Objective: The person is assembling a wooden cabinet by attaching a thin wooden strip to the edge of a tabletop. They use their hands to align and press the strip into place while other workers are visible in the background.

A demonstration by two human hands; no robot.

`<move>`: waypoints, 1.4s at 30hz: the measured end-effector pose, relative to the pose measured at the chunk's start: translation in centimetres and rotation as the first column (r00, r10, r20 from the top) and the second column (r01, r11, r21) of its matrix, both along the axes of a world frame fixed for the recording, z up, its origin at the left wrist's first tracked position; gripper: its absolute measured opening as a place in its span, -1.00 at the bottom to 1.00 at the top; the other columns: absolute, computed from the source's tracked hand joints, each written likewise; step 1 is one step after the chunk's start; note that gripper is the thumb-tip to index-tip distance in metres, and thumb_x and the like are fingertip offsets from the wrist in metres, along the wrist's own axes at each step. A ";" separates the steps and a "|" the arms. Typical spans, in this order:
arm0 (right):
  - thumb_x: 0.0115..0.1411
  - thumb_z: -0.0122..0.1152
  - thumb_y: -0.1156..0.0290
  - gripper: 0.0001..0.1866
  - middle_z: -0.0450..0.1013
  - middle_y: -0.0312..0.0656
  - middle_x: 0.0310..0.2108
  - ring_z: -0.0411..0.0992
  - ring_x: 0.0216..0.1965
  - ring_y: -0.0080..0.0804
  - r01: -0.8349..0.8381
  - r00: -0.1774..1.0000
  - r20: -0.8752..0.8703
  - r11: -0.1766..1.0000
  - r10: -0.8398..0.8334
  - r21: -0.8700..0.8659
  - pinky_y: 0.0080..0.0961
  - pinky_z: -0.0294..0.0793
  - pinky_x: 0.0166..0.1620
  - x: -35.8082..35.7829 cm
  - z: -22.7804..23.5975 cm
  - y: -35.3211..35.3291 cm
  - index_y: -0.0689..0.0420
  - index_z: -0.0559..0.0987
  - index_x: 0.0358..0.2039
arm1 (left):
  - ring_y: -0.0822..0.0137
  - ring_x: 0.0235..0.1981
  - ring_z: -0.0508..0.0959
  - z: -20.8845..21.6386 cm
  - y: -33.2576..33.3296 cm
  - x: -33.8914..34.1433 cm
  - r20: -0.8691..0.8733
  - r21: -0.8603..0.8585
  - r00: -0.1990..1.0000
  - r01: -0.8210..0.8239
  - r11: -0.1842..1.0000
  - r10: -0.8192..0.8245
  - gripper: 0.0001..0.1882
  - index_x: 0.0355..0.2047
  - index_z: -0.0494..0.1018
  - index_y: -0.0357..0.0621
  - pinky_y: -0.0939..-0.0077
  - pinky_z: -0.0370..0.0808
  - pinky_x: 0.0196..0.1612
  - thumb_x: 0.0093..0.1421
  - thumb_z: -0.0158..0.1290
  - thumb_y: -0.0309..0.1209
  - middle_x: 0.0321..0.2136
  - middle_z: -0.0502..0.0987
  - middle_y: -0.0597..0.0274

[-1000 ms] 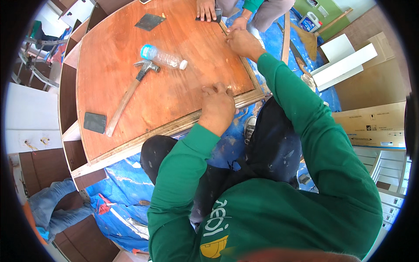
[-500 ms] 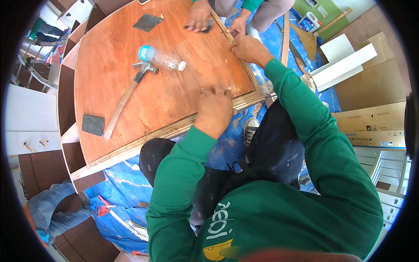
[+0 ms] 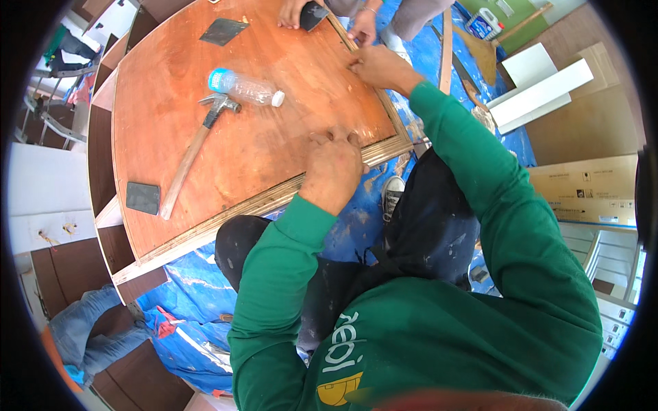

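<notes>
Left grip (image 3: 334, 164) touches the panel (image 3: 267, 154) bearing bottle (image 3: 247, 88) and hammer (image 3: 192, 152).

Blue tarpaulin (image 3: 188, 274) covers the floor around me, wrinkled at lower left beside dark brown boards (image 3: 68, 266). A green wall (image 3: 526, 26) shows at upper right; below it I see white boards (image 3: 545, 96) and a cardboard carton (image 3: 576, 188). A white panel (image 3: 44, 175) fills the left edge, in bright light.
</notes>
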State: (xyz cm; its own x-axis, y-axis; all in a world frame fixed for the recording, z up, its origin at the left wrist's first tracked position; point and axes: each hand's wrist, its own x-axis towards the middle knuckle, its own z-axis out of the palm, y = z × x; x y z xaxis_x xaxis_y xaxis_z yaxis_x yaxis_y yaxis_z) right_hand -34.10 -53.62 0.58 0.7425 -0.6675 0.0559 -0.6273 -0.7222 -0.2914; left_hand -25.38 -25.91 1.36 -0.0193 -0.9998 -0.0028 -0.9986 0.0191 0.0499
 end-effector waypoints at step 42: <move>0.29 0.26 0.36 -0.66 0.76 -0.01 -0.05 0.72 0.02 0.12 -0.180 0.983 0.008 0.961 0.182 0.208 0.02 0.68 0.09 -12.4 2.7 6.2 0.03 0.82 0.02 | -0.37 0.63 0.13 -2.3 0.9 1.7 -0.102 -0.035 0.994 0.025 0.999 -0.029 -0.03 0.62 0.15 -0.35 -0.29 0.11 0.61 0.55 0.01 0.22 0.61 0.18 -0.33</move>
